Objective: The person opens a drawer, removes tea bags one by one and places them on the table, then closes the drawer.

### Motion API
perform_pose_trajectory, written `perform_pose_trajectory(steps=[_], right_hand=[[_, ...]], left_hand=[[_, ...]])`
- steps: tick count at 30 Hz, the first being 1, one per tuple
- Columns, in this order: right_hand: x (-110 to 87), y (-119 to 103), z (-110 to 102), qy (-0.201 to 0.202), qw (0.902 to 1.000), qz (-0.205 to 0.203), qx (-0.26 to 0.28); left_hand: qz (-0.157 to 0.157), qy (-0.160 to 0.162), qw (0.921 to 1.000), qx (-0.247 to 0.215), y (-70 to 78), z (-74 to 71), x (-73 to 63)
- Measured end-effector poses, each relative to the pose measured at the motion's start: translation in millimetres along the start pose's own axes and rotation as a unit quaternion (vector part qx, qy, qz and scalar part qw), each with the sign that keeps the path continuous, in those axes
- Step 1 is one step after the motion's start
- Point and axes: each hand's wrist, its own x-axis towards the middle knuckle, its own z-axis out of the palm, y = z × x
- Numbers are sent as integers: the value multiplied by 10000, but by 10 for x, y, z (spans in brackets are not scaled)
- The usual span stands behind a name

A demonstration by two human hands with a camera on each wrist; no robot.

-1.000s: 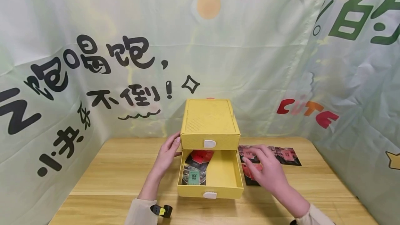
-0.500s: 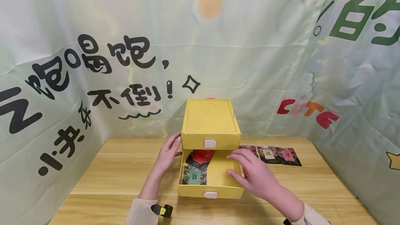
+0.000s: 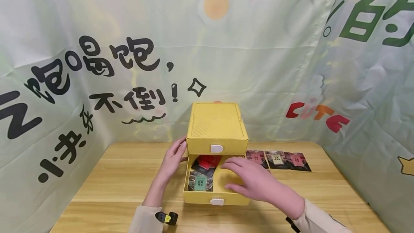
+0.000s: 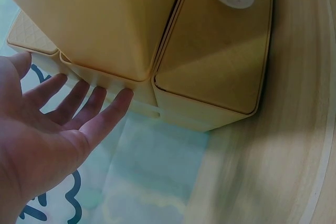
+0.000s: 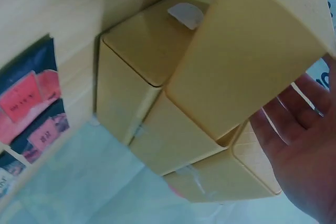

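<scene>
A yellow drawer cabinet [image 3: 216, 121] stands on the wooden table, its middle drawer [image 3: 217, 199] pulled out toward me. Inside the drawer's left half lie a dark flat packet with a red label [image 3: 207, 162] and one with a green label [image 3: 200, 181]. My left hand [image 3: 171, 158] rests its fairly straight fingers [image 4: 108, 119] against the cabinet's left side. My right hand [image 3: 257, 181] reaches over the drawer's right wall, fingers spread loosely above the bare part of its floor and holding nothing visible. In the right wrist view, its fingers [image 5: 269, 135] pass partly behind the drawer.
Right of the cabinet, a row of flat packets with red [image 3: 257, 157], cream [image 3: 276, 159] and red [image 3: 297, 160] labels lies on the table. Another red-labelled packet [image 5: 23, 95] lies nearer, mostly hidden by my right hand in the head view. A printed cloth [image 3: 258, 64] hangs behind.
My right hand has moved left from above the packets on the table to over the open drawer. My left hand, the cabinet and the packets in the drawer have stayed put.
</scene>
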Motion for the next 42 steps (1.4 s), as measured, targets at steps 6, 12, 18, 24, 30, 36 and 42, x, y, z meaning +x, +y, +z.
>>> perform_pose_trajectory(steps=[6,12,18,24,30,36,42], right_hand=[[111,-13,-13,-559,9983,-132,-32],[235,-25,-21,-1118,9935,-223,-61],[363,-47,-14,-1576,9868,-336,-152],[472,-85,9,-2072,9775,-283,-258],[571,-120,67,-2433,9687,-275,-408],[674,-133,134,-2587,9634,-293,-646],[768,-126,208,-2525,9628,-356,-896]], left_hand=[[8,-19,10000,-8,-8,-1,-6],[18,-16,10000,-41,-5,1,-9],[97,-8,10000,20,-8,0,-12],[67,-3,10000,-2,-17,-3,-6],[74,-8,10000,-17,-19,-5,1],[61,-6,10000,-32,-18,-1,2],[57,-24,9999,-94,-3,-1,-4]])
